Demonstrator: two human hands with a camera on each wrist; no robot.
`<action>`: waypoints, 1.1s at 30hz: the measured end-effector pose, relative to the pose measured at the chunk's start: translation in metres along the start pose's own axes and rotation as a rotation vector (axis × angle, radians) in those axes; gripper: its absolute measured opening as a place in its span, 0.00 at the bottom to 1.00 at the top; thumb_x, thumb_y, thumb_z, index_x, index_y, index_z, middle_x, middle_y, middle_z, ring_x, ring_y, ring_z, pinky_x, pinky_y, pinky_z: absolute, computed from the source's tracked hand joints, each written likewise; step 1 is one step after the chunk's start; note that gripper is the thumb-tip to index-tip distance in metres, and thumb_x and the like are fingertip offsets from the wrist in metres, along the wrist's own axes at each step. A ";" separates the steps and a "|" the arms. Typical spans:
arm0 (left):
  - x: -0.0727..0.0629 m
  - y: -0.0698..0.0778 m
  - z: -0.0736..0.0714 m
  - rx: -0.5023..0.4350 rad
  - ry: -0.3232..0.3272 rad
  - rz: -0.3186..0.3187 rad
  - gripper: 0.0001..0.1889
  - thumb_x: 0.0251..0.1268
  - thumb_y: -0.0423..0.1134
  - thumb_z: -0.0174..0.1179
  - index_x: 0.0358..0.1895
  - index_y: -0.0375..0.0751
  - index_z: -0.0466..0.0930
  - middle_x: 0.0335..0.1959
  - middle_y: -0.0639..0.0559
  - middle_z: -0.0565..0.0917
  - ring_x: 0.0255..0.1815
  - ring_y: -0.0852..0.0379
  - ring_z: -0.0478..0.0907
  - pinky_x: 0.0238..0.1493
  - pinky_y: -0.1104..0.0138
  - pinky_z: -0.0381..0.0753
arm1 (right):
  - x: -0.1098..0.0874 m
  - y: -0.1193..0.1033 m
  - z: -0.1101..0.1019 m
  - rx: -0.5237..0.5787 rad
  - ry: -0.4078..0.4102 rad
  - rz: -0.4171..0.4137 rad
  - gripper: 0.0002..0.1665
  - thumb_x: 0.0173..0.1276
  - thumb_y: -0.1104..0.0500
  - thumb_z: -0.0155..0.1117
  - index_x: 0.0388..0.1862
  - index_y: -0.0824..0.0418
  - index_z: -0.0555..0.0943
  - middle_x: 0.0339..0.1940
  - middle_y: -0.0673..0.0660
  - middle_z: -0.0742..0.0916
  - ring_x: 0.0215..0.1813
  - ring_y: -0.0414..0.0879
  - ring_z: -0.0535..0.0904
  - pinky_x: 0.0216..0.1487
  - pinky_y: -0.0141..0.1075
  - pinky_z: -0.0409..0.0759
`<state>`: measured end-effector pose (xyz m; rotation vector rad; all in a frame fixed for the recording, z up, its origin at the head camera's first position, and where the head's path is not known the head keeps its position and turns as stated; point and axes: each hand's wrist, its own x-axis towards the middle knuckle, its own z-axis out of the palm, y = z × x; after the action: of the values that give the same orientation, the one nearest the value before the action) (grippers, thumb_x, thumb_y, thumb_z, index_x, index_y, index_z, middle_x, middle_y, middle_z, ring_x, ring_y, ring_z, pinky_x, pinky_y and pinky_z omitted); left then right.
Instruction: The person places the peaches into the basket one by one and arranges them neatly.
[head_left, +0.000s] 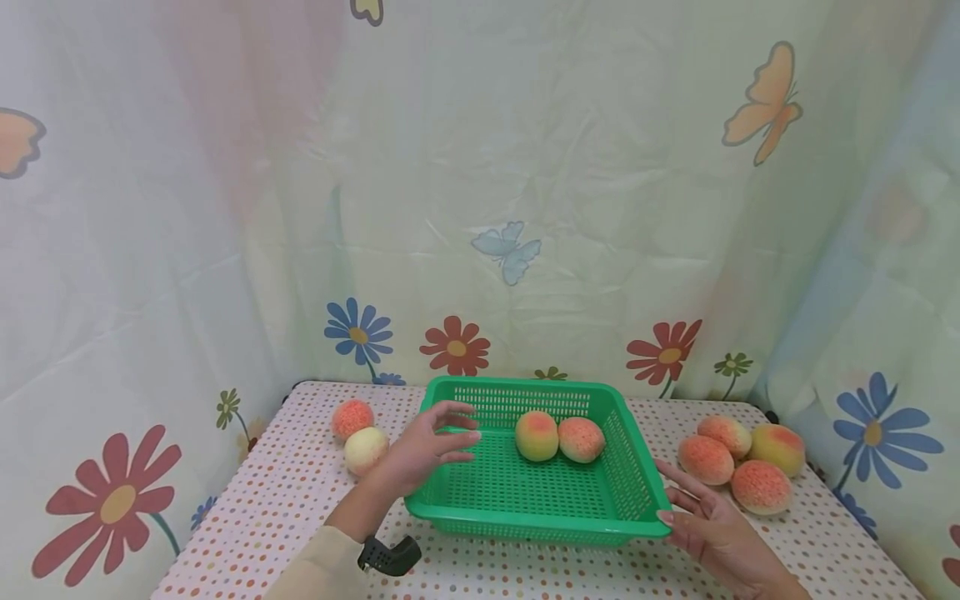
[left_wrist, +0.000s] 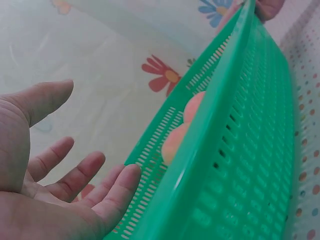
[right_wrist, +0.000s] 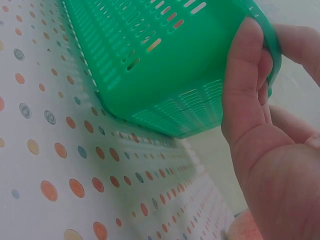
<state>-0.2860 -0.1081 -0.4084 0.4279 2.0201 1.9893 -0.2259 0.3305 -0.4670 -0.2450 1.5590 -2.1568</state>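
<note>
A green plastic basket (head_left: 525, 527) with slotted walls sits mid-table, two peaches (head_left: 581, 440) side by side inside it. At its front right corner my right hand (head_left: 708, 529) pinches the rim between thumb and fingers; the right wrist view shows the thumb (right_wrist: 243, 75) against the outer side. Over the basket's left side hovers my left hand (head_left: 427, 446), fingers spread and holding nothing. In the left wrist view, the left fingertips (left_wrist: 131, 175) overlap the basket's rim (left_wrist: 210, 130).
Left of the basket lie a red peach (head_left: 352, 419) and a pale yellow one (head_left: 367, 451), close to my left forearm. Several more peaches (head_left: 761, 487) cluster at the right, beyond my right hand. A dotted cloth (head_left: 247, 517) covers the table, and a flowered curtain (head_left: 570, 317) hangs behind.
</note>
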 end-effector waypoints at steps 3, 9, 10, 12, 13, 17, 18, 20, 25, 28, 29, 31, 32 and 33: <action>-0.006 0.002 -0.004 -0.001 0.019 0.014 0.30 0.69 0.41 0.67 0.71 0.39 0.68 0.67 0.34 0.74 0.61 0.48 0.80 0.60 0.55 0.86 | 0.000 0.000 0.000 0.009 -0.018 -0.004 0.35 0.82 0.68 0.48 0.68 0.27 0.74 0.62 0.45 0.84 0.58 0.43 0.85 0.60 0.38 0.85; -0.013 0.001 -0.016 0.022 0.058 0.045 0.31 0.68 0.43 0.68 0.71 0.41 0.68 0.66 0.35 0.74 0.61 0.49 0.81 0.60 0.56 0.86 | 0.000 0.000 -0.002 0.001 -0.008 0.003 0.35 0.82 0.68 0.48 0.68 0.26 0.74 0.62 0.45 0.83 0.58 0.43 0.85 0.60 0.38 0.85; -0.014 0.000 -0.018 0.026 0.065 0.049 0.31 0.68 0.44 0.68 0.71 0.42 0.68 0.66 0.36 0.74 0.61 0.49 0.81 0.60 0.57 0.85 | 0.000 0.000 -0.002 -0.001 -0.001 0.009 0.34 0.82 0.67 0.49 0.67 0.26 0.73 0.62 0.45 0.83 0.58 0.43 0.84 0.61 0.38 0.85; -0.017 -0.001 -0.021 0.022 0.079 0.063 0.31 0.69 0.44 0.68 0.71 0.43 0.68 0.65 0.38 0.74 0.62 0.49 0.81 0.61 0.57 0.85 | 0.000 0.000 -0.001 -0.004 0.004 0.015 0.34 0.82 0.67 0.49 0.67 0.25 0.73 0.62 0.45 0.83 0.58 0.43 0.84 0.61 0.39 0.85; -0.018 -0.002 -0.022 0.018 0.087 0.068 0.31 0.69 0.44 0.68 0.71 0.44 0.68 0.65 0.39 0.74 0.62 0.50 0.81 0.61 0.58 0.85 | -0.001 0.000 -0.001 -0.007 0.007 0.017 0.34 0.82 0.67 0.49 0.67 0.25 0.73 0.62 0.45 0.83 0.58 0.44 0.84 0.61 0.39 0.85; -0.024 -0.004 -0.028 0.013 0.121 0.088 0.31 0.70 0.45 0.67 0.72 0.43 0.67 0.66 0.38 0.74 0.64 0.49 0.80 0.62 0.59 0.84 | -0.001 0.000 0.000 -0.012 0.002 0.016 0.34 0.82 0.67 0.49 0.67 0.25 0.73 0.62 0.45 0.83 0.59 0.44 0.84 0.61 0.39 0.85; -0.025 -0.005 -0.030 0.011 0.132 0.089 0.32 0.70 0.44 0.67 0.72 0.42 0.66 0.66 0.37 0.73 0.64 0.47 0.79 0.62 0.59 0.84 | -0.001 0.000 0.000 -0.013 0.000 0.014 0.34 0.82 0.67 0.49 0.67 0.25 0.73 0.62 0.45 0.83 0.59 0.44 0.84 0.61 0.39 0.85; -0.028 -0.007 -0.033 0.013 0.157 0.092 0.32 0.70 0.43 0.66 0.73 0.42 0.66 0.67 0.37 0.73 0.66 0.45 0.78 0.62 0.60 0.84 | 0.000 -0.001 0.001 -0.014 -0.006 0.011 0.34 0.82 0.67 0.48 0.68 0.25 0.73 0.62 0.45 0.83 0.59 0.44 0.84 0.62 0.39 0.84; -0.035 -0.011 -0.040 0.010 0.230 0.118 0.28 0.72 0.40 0.65 0.71 0.43 0.68 0.65 0.38 0.75 0.68 0.38 0.76 0.62 0.58 0.85 | 0.001 -0.001 0.000 -0.019 -0.003 0.002 0.34 0.81 0.67 0.49 0.67 0.26 0.73 0.62 0.46 0.83 0.59 0.45 0.85 0.61 0.40 0.85; -0.038 -0.014 -0.044 0.021 0.267 0.127 0.27 0.72 0.41 0.65 0.70 0.45 0.69 0.65 0.38 0.75 0.66 0.39 0.77 0.62 0.56 0.84 | 0.002 -0.001 0.000 -0.023 0.000 0.003 0.34 0.82 0.67 0.49 0.67 0.26 0.73 0.61 0.45 0.83 0.58 0.44 0.85 0.61 0.39 0.85; -0.039 -0.015 -0.046 0.032 0.277 0.126 0.27 0.72 0.41 0.65 0.70 0.45 0.69 0.65 0.38 0.75 0.66 0.40 0.78 0.63 0.56 0.84 | 0.002 -0.001 0.000 -0.020 0.000 0.006 0.34 0.82 0.67 0.49 0.67 0.25 0.73 0.61 0.46 0.83 0.58 0.44 0.85 0.61 0.39 0.85; -0.042 -0.018 -0.048 0.059 0.298 0.120 0.27 0.72 0.42 0.64 0.70 0.46 0.68 0.65 0.38 0.75 0.64 0.42 0.79 0.64 0.53 0.83 | 0.001 -0.001 0.000 -0.013 0.008 0.017 0.34 0.82 0.66 0.49 0.66 0.25 0.74 0.60 0.46 0.83 0.58 0.43 0.84 0.61 0.39 0.85; -0.044 -0.019 -0.050 0.068 0.311 0.117 0.27 0.72 0.43 0.64 0.70 0.46 0.68 0.65 0.38 0.75 0.64 0.43 0.79 0.64 0.53 0.83 | 0.001 -0.002 0.001 -0.012 0.013 0.025 0.33 0.82 0.66 0.49 0.65 0.24 0.74 0.60 0.46 0.83 0.59 0.43 0.84 0.61 0.39 0.85; -0.045 -0.021 -0.051 0.085 0.329 0.112 0.27 0.72 0.44 0.64 0.70 0.47 0.69 0.65 0.38 0.75 0.63 0.44 0.80 0.63 0.52 0.83 | 0.001 -0.002 0.001 -0.010 0.017 0.031 0.33 0.82 0.66 0.49 0.65 0.24 0.74 0.60 0.46 0.83 0.59 0.43 0.84 0.61 0.39 0.85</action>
<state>-0.2650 -0.1735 -0.4288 0.2472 2.3295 2.1651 -0.2270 0.3292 -0.4652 -0.2048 1.5731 -2.1332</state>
